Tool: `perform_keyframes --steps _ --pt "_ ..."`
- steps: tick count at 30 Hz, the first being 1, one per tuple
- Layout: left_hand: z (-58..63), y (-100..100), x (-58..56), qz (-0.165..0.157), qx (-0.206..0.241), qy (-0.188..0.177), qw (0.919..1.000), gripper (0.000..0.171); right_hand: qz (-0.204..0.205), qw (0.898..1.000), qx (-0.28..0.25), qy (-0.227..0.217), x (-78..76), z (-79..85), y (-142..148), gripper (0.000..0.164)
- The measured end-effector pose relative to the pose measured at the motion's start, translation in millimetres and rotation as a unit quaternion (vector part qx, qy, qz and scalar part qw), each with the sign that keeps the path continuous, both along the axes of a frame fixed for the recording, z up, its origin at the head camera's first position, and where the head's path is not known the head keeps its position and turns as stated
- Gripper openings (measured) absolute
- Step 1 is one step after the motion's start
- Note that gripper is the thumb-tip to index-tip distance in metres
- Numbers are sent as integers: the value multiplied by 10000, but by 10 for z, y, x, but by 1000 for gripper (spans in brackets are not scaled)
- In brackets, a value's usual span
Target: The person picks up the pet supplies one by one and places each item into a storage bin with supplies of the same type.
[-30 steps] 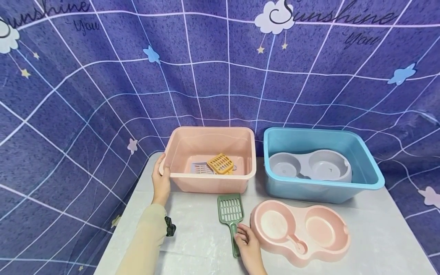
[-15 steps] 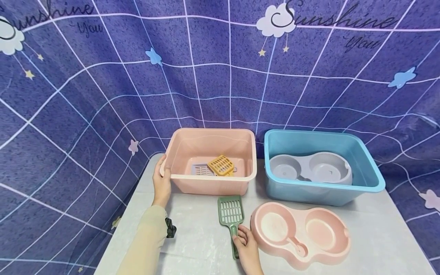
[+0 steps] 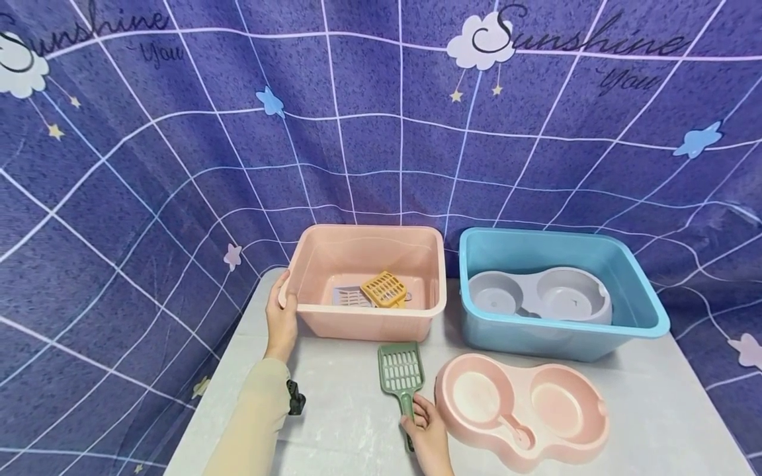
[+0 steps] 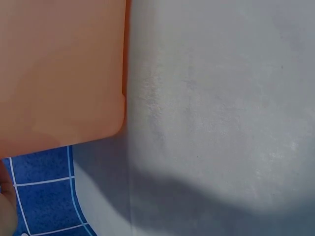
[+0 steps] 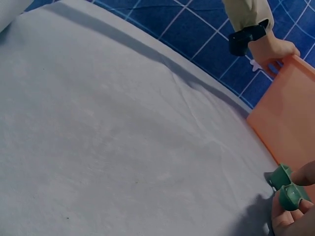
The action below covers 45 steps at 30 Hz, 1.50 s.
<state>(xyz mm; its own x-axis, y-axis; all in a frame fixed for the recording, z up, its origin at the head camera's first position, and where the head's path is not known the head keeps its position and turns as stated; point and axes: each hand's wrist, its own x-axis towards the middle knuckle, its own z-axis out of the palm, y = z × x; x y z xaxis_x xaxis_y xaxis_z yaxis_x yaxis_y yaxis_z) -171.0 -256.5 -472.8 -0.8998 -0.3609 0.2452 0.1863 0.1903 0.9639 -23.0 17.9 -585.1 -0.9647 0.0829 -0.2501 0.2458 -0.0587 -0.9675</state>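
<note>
A pink bin (image 3: 369, 322) stands at the back left of the table. My left hand (image 3: 281, 324) holds its left front corner by the rim; in the right wrist view the left hand (image 5: 273, 51) has its fingers at that corner. My right hand (image 3: 430, 436) grips the handle of a green slotted litter scoop (image 3: 402, 370), which points toward the bin. The thumb and fingers lie on either side of the scoop's handle (image 5: 290, 196) in the right wrist view. Inside the bin lie a yellow litter scoop (image 3: 385, 289) and a grey one (image 3: 351, 296), partly overlapping.
To the right of the pink bin is a blue bin (image 3: 548, 338) with a grey double pet bowl (image 3: 571, 297) in it. A pink double bowl (image 3: 520, 390) sits in front, close beside my right hand. A patterned curtain (image 3: 381, 132) hangs behind the table (image 3: 333, 423).
My right thumb and fingers have come round the scoop's handle. The left hand stays on the bin's rim. The whole head view has shifted slightly.
</note>
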Motion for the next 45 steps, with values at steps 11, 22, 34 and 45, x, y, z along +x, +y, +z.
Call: perform_keyframes --steps 11,22,34,45 --pt "-18 -24 15 5 -77 57 10000 47 -382 9987 333 65 48 5 -52 56" --pt "-16 22 5 -37 -54 -12 10000 48 -543 9976 421 86 44 -1 0 51" --pt "-23 -33 7 25 -83 38 10000 48 -480 9982 327 119 39 18 -39 47" --pt "-40 -12 -5 -23 62 93 9999 46 -513 9981 339 47 10 111 -1 43"
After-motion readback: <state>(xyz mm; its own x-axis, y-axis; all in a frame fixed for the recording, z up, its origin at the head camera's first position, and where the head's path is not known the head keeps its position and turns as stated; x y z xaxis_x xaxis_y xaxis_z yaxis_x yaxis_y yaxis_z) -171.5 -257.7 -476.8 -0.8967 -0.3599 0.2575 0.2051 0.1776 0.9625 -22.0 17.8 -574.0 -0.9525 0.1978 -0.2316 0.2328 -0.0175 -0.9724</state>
